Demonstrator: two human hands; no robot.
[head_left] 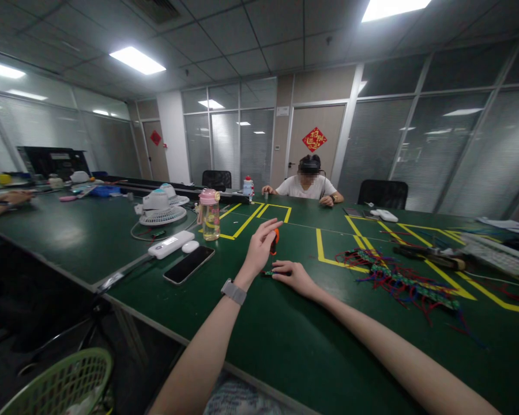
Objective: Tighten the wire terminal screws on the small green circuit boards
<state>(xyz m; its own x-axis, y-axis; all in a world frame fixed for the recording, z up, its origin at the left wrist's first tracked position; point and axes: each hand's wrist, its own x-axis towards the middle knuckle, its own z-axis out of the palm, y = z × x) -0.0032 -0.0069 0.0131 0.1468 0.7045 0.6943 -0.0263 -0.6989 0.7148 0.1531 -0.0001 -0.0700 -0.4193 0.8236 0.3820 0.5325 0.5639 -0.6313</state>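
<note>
My left hand (262, 246), a grey watch on its wrist, is raised over the green table (285, 340) with fingers curled round a small orange-and-black tool (275, 241). My right hand (293, 275) lies low on the table, its fingers pressed on a small dark green part (267, 273) just left of the fingertips. Both hands meet near the table's middle, in front of a yellow taped rectangle (331, 260). To the right lies a heap of green parts with red and blue wires (398, 278).
A black phone (189, 264), a white remote (171, 244) and a pink-capped bottle (210, 215) stand to the left, with white fans (161, 208) behind. Across the table sits another person (306, 185). A green basket (60, 383) is below the near edge. Another person's arm (6, 200) rests far left.
</note>
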